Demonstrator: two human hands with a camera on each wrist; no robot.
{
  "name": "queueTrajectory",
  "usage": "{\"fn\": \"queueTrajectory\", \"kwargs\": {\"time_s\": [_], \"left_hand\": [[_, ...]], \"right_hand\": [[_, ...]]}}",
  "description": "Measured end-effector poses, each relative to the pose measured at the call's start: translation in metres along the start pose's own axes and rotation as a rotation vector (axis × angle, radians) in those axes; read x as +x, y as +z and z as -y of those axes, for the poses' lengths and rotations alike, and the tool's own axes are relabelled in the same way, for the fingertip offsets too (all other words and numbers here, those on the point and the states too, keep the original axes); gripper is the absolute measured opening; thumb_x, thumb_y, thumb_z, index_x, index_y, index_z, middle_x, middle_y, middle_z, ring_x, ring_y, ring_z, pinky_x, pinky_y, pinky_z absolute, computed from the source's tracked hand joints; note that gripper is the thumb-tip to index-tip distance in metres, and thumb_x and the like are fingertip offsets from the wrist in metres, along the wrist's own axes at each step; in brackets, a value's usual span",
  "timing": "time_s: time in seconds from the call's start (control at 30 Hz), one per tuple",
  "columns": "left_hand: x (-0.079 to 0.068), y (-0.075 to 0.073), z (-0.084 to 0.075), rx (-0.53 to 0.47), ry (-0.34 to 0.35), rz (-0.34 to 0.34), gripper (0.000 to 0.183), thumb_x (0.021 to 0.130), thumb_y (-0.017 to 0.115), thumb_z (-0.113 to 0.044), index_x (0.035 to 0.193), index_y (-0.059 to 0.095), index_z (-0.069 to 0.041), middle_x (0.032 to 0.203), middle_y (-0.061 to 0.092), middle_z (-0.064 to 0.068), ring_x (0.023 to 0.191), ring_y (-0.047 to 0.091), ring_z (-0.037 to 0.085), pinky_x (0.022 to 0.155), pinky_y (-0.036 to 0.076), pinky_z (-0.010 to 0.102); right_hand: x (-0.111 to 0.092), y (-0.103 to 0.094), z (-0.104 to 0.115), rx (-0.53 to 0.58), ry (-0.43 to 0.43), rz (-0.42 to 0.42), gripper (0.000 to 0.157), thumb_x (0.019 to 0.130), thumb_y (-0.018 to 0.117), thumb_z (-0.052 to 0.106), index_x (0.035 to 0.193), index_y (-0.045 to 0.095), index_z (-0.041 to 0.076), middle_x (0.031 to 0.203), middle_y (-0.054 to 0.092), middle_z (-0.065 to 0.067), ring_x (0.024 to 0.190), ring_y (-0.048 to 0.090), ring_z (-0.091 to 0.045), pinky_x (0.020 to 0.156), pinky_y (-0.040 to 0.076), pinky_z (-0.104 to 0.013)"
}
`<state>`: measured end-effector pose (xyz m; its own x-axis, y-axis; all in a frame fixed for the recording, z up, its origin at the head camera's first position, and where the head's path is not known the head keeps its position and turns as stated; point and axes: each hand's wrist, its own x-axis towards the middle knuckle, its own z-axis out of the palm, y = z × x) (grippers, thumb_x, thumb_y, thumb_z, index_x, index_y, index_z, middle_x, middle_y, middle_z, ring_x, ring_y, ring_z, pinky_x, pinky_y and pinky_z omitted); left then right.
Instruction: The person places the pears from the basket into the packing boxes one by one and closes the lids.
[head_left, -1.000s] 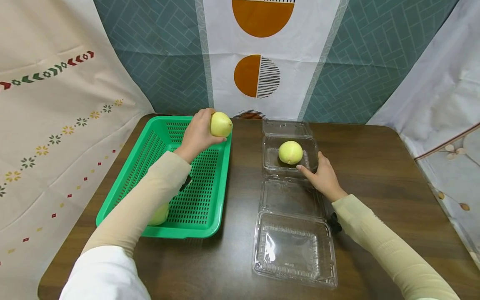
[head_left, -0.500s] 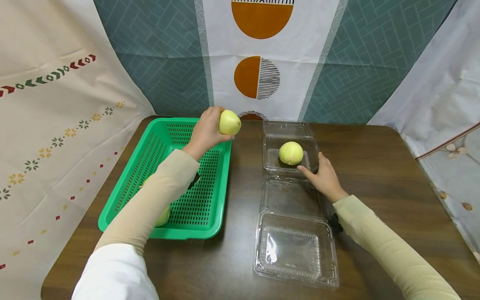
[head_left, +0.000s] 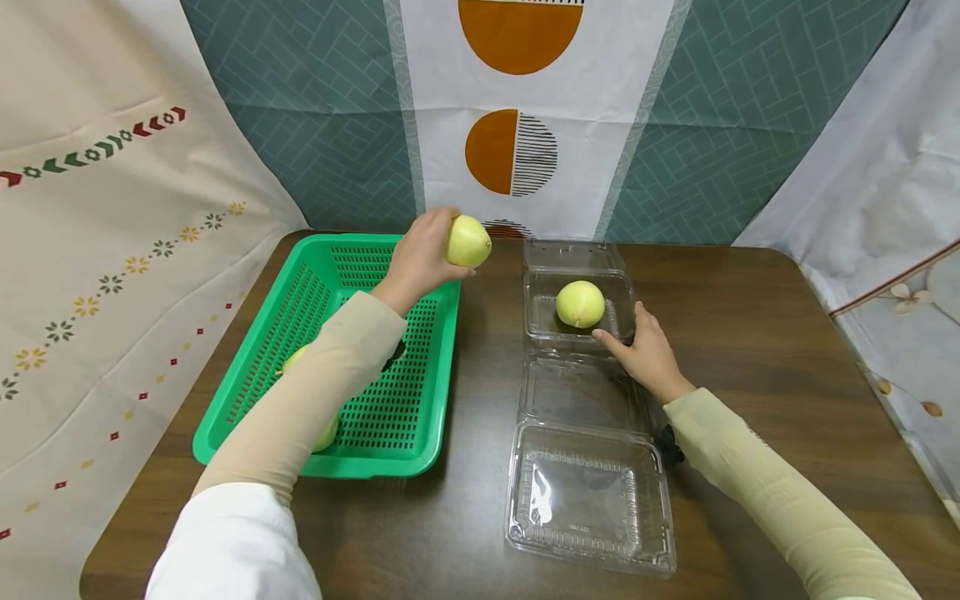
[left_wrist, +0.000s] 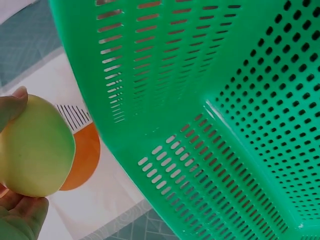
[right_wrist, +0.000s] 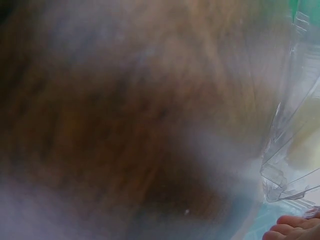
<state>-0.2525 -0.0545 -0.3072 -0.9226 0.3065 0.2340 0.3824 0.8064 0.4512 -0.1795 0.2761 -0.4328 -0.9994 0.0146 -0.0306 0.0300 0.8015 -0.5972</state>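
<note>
In the head view my left hand (head_left: 429, 257) grips a yellow-green pear (head_left: 469, 242) above the far right rim of the green basket (head_left: 442, 400). The left wrist view shows fingers and thumb around that pear (left_wrist: 37, 147). Another pear (head_left: 581, 304) sits inside the far clear plastic container (head_left: 542, 321). My right hand (head_left: 649, 353) touches that container's near right corner, thumb at the front edge and fingers along the right side. The right wrist view has only fingertips (right_wrist: 295, 229) at the lower right, beside clear plastic.
More pears (head_left: 327, 433) lie in the basket, partly hidden by my left arm. A second clear container (head_left: 592, 496) lies open nearer me, with its raised-edge panel (head_left: 585, 387) behind it. All stand on a dark wooden table (head_left: 750, 350) with fabric hung around.
My left hand has carried its pear to the right and slightly up, past the basket's rim. The right hand and the far container have stayed put.
</note>
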Motion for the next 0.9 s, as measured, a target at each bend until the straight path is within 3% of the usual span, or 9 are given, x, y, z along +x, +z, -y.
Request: {"fn": "queueTrajectory", "kwargs": {"time_s": [0.37, 0.9], "left_hand": [[0.005, 0.004, -0.01, 0.01, 0.04, 0.046, 0.078, 0.07, 0.084, -0.023, 0.134, 0.044, -0.004, 0.136, 0.047, 0.012, 0.122, 0.045, 0.029, 0.097, 0.044, 0.046], [0.014, 0.015, -0.023, 0.017, 0.085, 0.053, 0.078, 0.07, 0.085, -0.024, 0.134, 0.044, -0.005, 0.135, 0.048, 0.012, 0.123, 0.045, 0.027, 0.099, 0.044, 0.043]], "right_hand": [[0.0, 0.001, 0.0, 0.002, 0.002, -0.004, 0.104, 0.088, 0.053, 0.06, 0.148, 0.004, -0.009, 0.15, 0.015, -0.035, 0.137, 0.021, -0.051, 0.106, 0.025, -0.063], [0.0, 0.003, -0.002, 0.007, -0.003, -0.029, 0.104, 0.087, 0.054, 0.061, 0.149, 0.006, -0.008, 0.151, 0.017, -0.034, 0.137, 0.023, -0.049, 0.106, 0.026, -0.062]]}}
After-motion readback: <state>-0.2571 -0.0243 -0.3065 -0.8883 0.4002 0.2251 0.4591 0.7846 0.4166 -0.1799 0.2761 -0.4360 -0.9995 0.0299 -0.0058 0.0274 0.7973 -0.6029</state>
